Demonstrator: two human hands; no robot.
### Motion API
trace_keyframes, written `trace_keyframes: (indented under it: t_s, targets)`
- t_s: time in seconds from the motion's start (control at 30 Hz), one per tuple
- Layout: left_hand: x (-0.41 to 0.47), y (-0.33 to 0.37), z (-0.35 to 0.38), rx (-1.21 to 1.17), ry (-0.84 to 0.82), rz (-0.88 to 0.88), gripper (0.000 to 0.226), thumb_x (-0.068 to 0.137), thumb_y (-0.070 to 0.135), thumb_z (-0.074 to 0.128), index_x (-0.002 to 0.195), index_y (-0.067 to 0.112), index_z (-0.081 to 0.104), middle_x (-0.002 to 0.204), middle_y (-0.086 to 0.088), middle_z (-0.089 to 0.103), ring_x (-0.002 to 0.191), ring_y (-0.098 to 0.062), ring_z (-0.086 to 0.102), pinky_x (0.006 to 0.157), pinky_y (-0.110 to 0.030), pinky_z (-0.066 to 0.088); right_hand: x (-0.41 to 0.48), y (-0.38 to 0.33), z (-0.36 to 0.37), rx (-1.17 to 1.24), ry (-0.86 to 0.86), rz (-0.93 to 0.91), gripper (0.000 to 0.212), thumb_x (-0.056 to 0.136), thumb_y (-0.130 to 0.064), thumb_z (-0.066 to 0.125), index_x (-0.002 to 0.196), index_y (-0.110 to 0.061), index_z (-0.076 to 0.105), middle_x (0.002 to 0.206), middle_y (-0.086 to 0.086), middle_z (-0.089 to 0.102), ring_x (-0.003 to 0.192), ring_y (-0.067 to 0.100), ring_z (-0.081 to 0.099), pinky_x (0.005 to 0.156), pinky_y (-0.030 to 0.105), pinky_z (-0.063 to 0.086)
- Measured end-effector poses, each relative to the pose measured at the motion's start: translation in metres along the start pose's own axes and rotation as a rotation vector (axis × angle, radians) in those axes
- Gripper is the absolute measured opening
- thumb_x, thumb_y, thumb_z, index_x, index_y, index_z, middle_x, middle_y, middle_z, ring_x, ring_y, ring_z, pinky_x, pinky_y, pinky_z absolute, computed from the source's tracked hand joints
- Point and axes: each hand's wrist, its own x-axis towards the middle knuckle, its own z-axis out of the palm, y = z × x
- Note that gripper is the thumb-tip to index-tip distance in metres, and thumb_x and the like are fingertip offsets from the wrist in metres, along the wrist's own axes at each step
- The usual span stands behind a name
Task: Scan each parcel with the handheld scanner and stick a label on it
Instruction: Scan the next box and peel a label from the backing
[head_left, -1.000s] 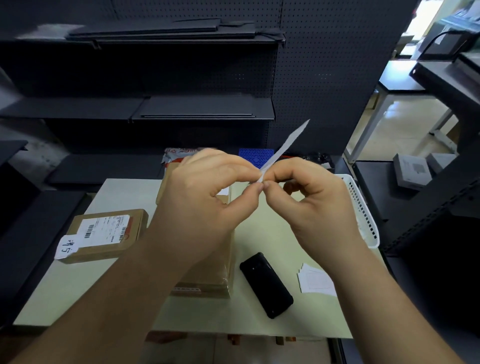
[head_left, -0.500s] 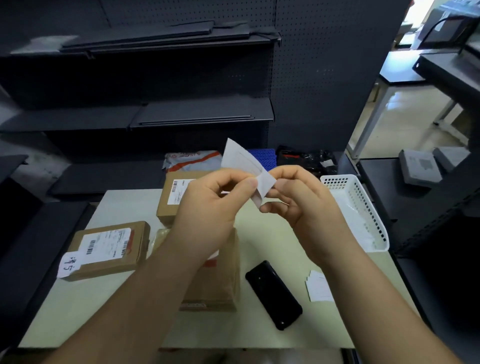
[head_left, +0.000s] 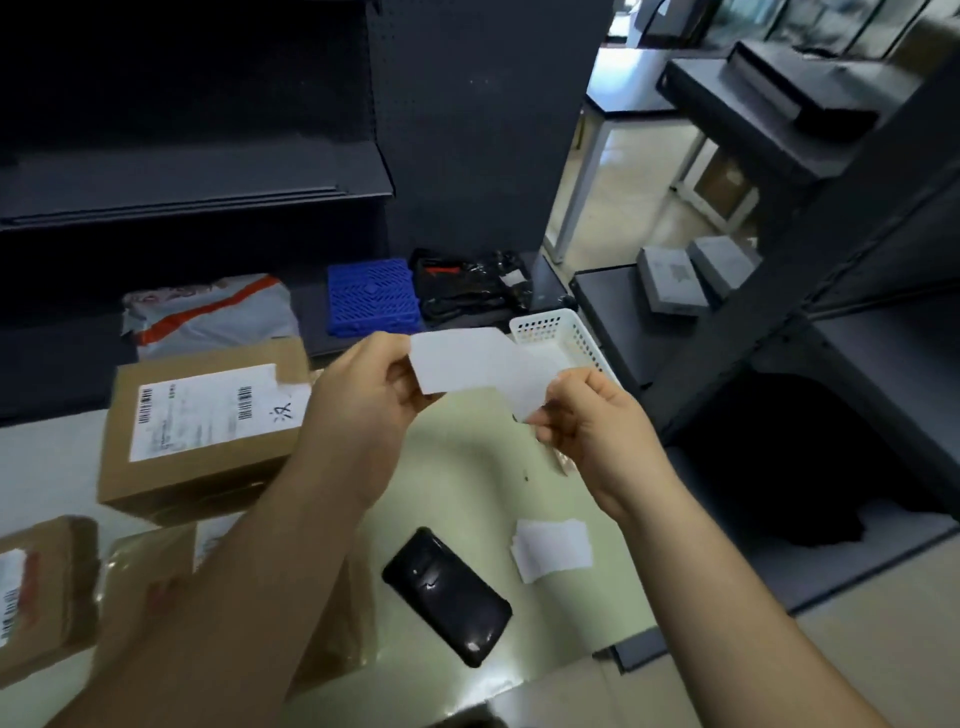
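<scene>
Above the table my left hand pinches a white label by its left edge. My right hand pinches the peeled backing paper, which still overlaps the label's right end. The black handheld scanner lies flat on the table below my hands. A cardboard parcel with a shipping label stands at the left. A parcel wrapped in clear plastic lies under my left forearm, and a third box is cut off at the left edge.
A stack of white labels lies right of the scanner. A white perforated basket stands at the table's back right corner. Behind are a grey mailer bag, a blue crate and dark shelving on the right.
The label and its backing have been pulled apart, my hands moving away from each other. The camera has turned to the right and down, so the parcels sit further left in view.
</scene>
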Motion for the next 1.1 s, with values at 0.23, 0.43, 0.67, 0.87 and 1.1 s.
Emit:
trace_keyframes:
  t_s: [0.23,0.43,0.67,0.87,1.1]
  targets:
    - [0.026,-0.033,0.026,-0.039,0.064,-0.126,0.018,0.1,0.011,0.041,0.099,0.007,0.058,0.097,-0.007,0.077,0.093,-0.021,0.073,0.076,-0.035,0.056,0.058,0.055,-0.095,-0.101,0.239,0.183,0.013,0.088,-0.004,0.053,0.077,-0.013,0.055,0.088,0.015,0.066,0.066,0.018,0.069,0.058,0.025,0.042]
    - [0.036,-0.056,0.043,0.045,0.152,-0.123,0.02,0.099,0.009,0.04,0.088,0.008,0.056,0.095,-0.007,0.076,0.086,-0.019,0.074,0.076,-0.034,0.057,0.119,0.071,-0.127,-0.355,0.262,0.126,0.021,0.095,-0.014,0.053,0.107,-0.02,0.069,0.093,-0.001,0.071,0.08,0.015,0.068,0.075,0.032,0.055]
    - [0.024,-0.07,0.039,0.036,0.292,-0.036,0.023,0.098,0.005,0.042,0.077,0.012,0.049,0.078,-0.007,0.064,0.075,-0.017,0.066,0.066,-0.029,0.056,0.134,0.048,-0.101,-0.785,-0.1,0.013,0.043,0.099,-0.036,0.054,0.14,-0.024,0.053,0.131,-0.005,0.059,0.113,0.014,0.057,0.097,0.03,0.042]
    - [-0.012,-0.058,0.017,0.168,0.452,0.039,0.018,0.098,0.01,0.051,0.087,0.006,0.065,0.101,-0.021,0.071,0.1,-0.03,0.069,0.093,-0.039,0.056,0.06,0.01,-0.005,-0.399,-0.683,-0.153,0.042,0.084,-0.032,0.076,0.123,-0.034,0.061,0.117,-0.013,0.065,0.105,0.005,0.063,0.092,0.031,0.054]
    - [-0.064,-0.033,-0.026,0.29,0.488,0.045,0.016,0.084,0.029,0.076,0.095,0.017,0.074,0.1,-0.004,0.076,0.101,-0.023,0.069,0.089,-0.034,0.056,0.008,0.03,0.066,-0.426,-0.733,-0.346,0.051,0.08,-0.012,0.078,0.118,-0.037,0.055,0.1,-0.011,0.066,0.087,0.004,0.062,0.072,0.02,0.051]
